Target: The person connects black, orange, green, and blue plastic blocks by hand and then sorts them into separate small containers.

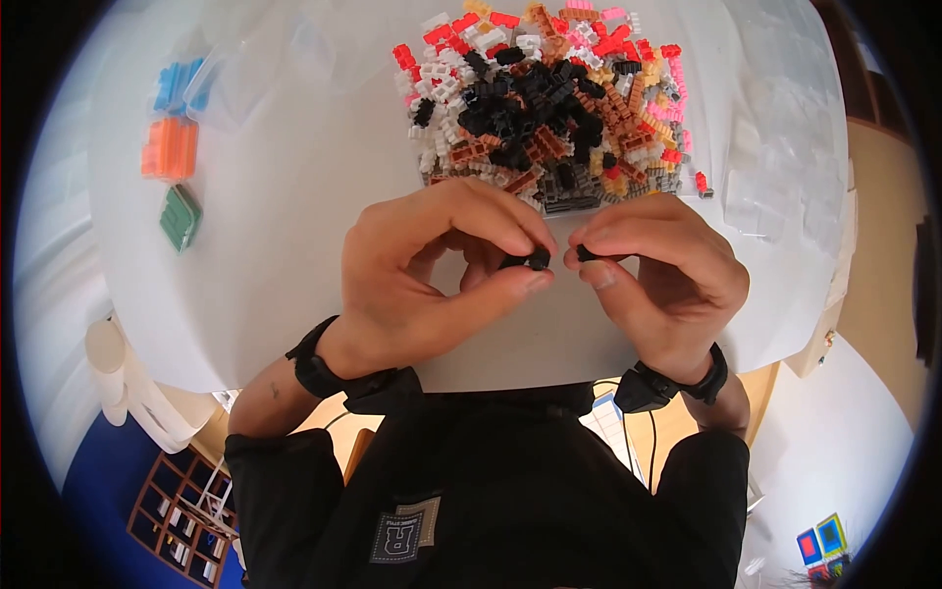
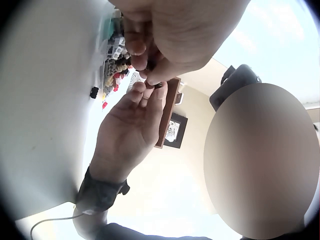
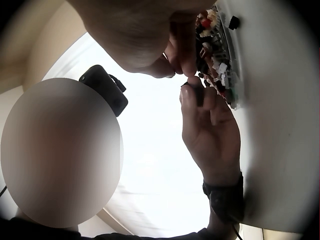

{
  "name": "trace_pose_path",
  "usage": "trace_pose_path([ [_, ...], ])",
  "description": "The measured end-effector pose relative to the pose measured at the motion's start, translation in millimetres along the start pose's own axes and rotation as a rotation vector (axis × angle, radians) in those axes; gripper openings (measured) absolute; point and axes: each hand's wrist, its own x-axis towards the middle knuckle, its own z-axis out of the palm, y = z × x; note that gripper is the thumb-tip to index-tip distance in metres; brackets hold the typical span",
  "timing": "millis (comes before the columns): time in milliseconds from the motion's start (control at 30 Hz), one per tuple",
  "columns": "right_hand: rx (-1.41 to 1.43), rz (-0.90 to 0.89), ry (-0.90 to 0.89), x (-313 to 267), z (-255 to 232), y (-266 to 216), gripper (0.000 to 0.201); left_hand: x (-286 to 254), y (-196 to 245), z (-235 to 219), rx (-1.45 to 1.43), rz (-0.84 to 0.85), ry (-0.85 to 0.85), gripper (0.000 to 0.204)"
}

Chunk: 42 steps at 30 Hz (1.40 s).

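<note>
Between the thumb and fingertips of my left hand (image 1: 388, 280) is a small black toy building brick (image 1: 538, 258), partly covered by the fingers. My right hand (image 1: 687, 270) pinches another small black piece (image 1: 586, 253), of which only a bit shows. Both hands are raised in front of the chest, fingertips facing each other across a narrow gap in the head view. Just beyond them lies a big heap of building bricks (image 1: 530, 93), black in the middle with white, red, brown, tan and pink ones around.
At the left of the table (image 1: 294, 157) lie blue bricks (image 1: 182, 86), an orange block (image 1: 169, 149) and a green block (image 1: 181, 218). Clear plastic packaging (image 1: 785, 147) lies at the right. A loose dark brick (image 2: 94, 93) sits beside the heap.
</note>
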Motion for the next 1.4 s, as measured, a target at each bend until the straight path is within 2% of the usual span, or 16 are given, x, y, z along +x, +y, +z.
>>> trace_pose_path([
  [167,-0.060,-0.015,-0.038,0.4,0.7,-1.8,0.026,0.1,2.0,1.2,-0.025,-0.021,0.046,0.025],
  [267,-0.028,0.071,0.035,-1.1,4.9,-5.1,0.026,-0.4,5.1,1.5,0.040,-0.046,0.031,0.027],
  [367,-0.048,0.043,0.016,-1.5,2.6,-2.1,0.025,0.0,6.2,2.8,0.045,-0.024,0.075,0.025],
  [533,-0.119,-0.092,-0.027,-1.2,-1.7,2.4,0.024,1.7,5.8,-1.5,0.164,-0.017,0.004,0.021],
  [833,-0.112,-0.058,-0.043,-2.7,1.6,0.2,0.024,3.1,2.2,-0.6,0.172,0.070,0.006,0.021],
  [1067,-0.091,-0.072,-0.006,-3.0,3.3,2.4,0.023,4.4,1.8,3.1,0.094,0.019,0.055,0.023],
  [1400,-0.102,-0.069,-0.004,-3.5,1.8,1.6,0.024,4.9,4.9,0.0,0.195,0.067,0.004,0.022],
])
